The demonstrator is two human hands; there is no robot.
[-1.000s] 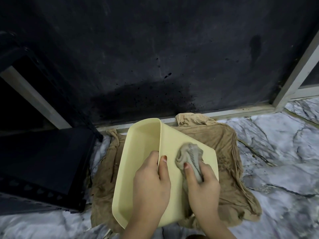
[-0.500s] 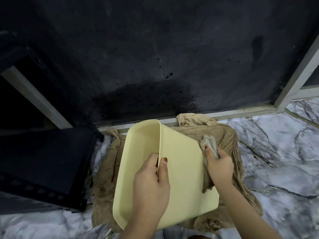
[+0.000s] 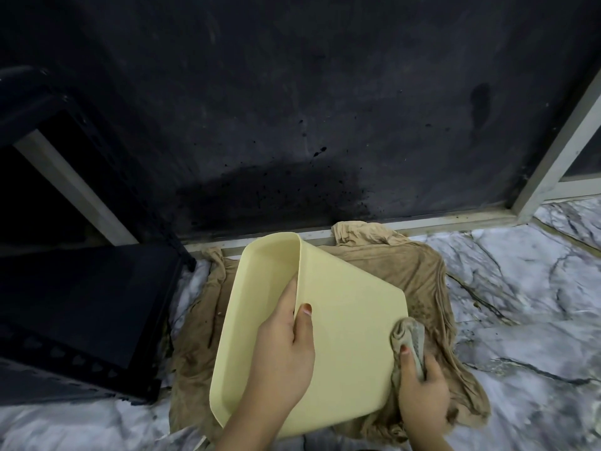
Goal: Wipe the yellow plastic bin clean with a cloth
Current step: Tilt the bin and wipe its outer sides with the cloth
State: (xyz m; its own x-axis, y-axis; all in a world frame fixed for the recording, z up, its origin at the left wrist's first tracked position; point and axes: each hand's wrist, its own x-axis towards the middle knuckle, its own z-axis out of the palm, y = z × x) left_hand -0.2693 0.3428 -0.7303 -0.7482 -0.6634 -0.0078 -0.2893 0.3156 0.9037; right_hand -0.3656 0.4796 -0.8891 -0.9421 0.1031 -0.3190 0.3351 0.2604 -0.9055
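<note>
The pale yellow plastic bin (image 3: pixel 351 323) lies tilted on its side, its opening facing left and one flat outer wall turned up toward me. My left hand (image 3: pixel 283 356) grips the bin's rim, thumb on the outer wall and fingers inside. My right hand (image 3: pixel 422 388) holds a bunched grey cloth (image 3: pixel 408 336) pressed against the bin's right edge, low down near the corner.
A crumpled brown cloth (image 3: pixel 419 271) is spread on the marble floor (image 3: pixel 520 288) under the bin. A black crate-like box (image 3: pixel 81 314) stands close on the left. A dark stained wall (image 3: pixel 292 109) with a pale frame (image 3: pixel 553 151) rises just behind.
My right hand with the grey cloth swept from the middle of the bin's wall to its upper right edge, then down along that edge. The left hand and bin stayed put.
</note>
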